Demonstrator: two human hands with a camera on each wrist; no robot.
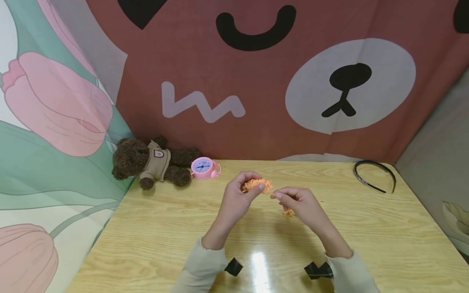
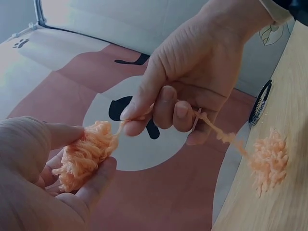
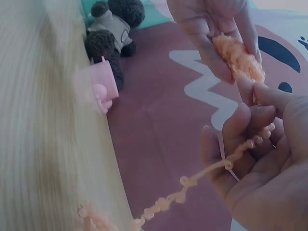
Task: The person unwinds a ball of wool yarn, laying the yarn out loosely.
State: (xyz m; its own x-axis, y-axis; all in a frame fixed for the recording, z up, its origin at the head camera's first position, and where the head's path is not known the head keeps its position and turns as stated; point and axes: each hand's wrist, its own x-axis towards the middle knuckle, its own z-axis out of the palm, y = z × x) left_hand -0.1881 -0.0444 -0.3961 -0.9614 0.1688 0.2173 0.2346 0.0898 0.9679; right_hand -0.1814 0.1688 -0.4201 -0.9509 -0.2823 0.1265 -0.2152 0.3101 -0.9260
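Presently | left hand (image 1: 234, 199): fingers gripping crinkled orange yarn bundle (image 2: 89, 156) | right hand (image 1: 302, 206): thumb and forefinger pinching yarn strand (image 2: 224, 137) just beside left fingers | loose yarn pile (image 2: 269, 162): on worktop (image 1: 157, 232), below right fingers, strand running to it.

Plain cream-coloured long sleeves, a bare left hand (image 1: 236, 199) and right hand (image 1: 303, 206), black pieces at the cuffs.
Along the bottom of the head view, the left sleeve (image 1: 201, 266) and right sleeve (image 1: 351, 273) look softly creased. A small, squarish black block (image 1: 233, 267) sits against the inner side of the left one; the black fitting (image 1: 318, 270) on the right is wider, with two angular parts.
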